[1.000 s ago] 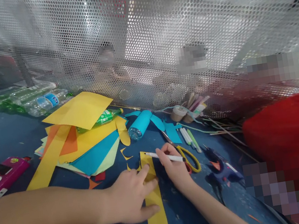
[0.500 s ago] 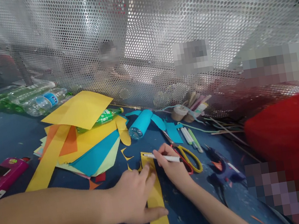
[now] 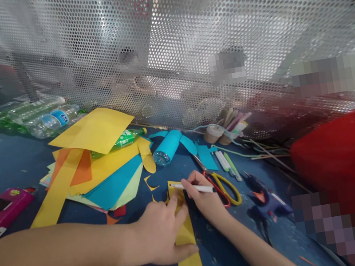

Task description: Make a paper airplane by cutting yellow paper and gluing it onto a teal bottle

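A person's left hand (image 3: 161, 232) lay flat, fingers spread and gripping nothing, on a long yellow paper strip (image 3: 184, 235). The strip lay on the scuffed blue table (image 3: 7, 164) directly in front of the person, and the palm's weight appeared to pin it against sliding. The right hand (image 3: 205, 200) was closed around a slim white pen (image 3: 194, 188), its tip on the strip's far end, just beyond the left fingertips. The two hands sat close together but not touching, one steadying, it seemed, and the other marking.

One pair of yellow-handled scissors (image 3: 228, 188) lay just beside the right hand, within easy reach. One dark blue glue gun (image 3: 265, 202) lay further right. One bottle wrapped in turquoise paper (image 3: 168, 148) lay on its side behind the strip.

One green plastic bottle (image 3: 124, 139) lay half under a loose pile of yellow, orange and turquoise paper sheets (image 3: 103, 172), too overlapped to count. Three small yellow offcuts (image 3: 148, 183) could be made out near the strip. At least three clear plastic bottles (image 3: 44, 120) lay along the perforated metal screen (image 3: 184, 51). One pink case (image 3: 4, 212) sat at the left edge and a red cloth (image 3: 346, 155) at the right.
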`<state>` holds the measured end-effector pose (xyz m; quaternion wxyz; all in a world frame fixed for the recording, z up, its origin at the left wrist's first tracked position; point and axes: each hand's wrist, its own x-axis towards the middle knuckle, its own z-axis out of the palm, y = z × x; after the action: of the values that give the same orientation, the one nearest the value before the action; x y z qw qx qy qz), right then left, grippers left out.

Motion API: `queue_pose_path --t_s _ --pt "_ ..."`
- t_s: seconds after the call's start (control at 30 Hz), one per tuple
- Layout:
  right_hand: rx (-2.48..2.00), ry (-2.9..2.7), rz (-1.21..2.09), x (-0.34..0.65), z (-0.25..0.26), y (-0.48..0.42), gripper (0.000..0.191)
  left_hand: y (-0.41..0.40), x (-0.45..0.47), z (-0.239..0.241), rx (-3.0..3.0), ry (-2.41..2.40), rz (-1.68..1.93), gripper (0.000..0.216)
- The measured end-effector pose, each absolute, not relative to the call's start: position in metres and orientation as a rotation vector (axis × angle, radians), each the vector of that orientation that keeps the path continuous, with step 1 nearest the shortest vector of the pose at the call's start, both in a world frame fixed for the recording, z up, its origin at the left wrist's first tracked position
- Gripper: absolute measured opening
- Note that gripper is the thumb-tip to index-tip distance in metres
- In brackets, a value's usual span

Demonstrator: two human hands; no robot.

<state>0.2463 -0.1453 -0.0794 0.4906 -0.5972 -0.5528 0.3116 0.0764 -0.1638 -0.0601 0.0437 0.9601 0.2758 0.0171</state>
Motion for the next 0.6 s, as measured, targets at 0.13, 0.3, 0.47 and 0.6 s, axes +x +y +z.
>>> queue_pose_path --t_s 0.13,0.3,0.47,0.6 --pt "-1.433 -1.337 0.722 0.248 -0.079 -0.146 0.032 -0.164 0.075 -0.06 2.907 0.838 0.075 0.083" --pt "-1.382 -1.268 0.707 0.249 -0.077 -0.147 0.032 -0.164 0.072 -0.059 2.853 0.855 0.106 0.081" --pt "-1.373 -1.162 0.78 0.247 -0.072 -0.148 0.036 -0.161 0.075 -0.057 2.828 0.9 0.137 0.083" --pt "-1.359 -1.151 0.801 0.247 -0.073 -0.148 0.04 -0.151 0.073 -0.044 2.791 0.849 0.07 0.084"
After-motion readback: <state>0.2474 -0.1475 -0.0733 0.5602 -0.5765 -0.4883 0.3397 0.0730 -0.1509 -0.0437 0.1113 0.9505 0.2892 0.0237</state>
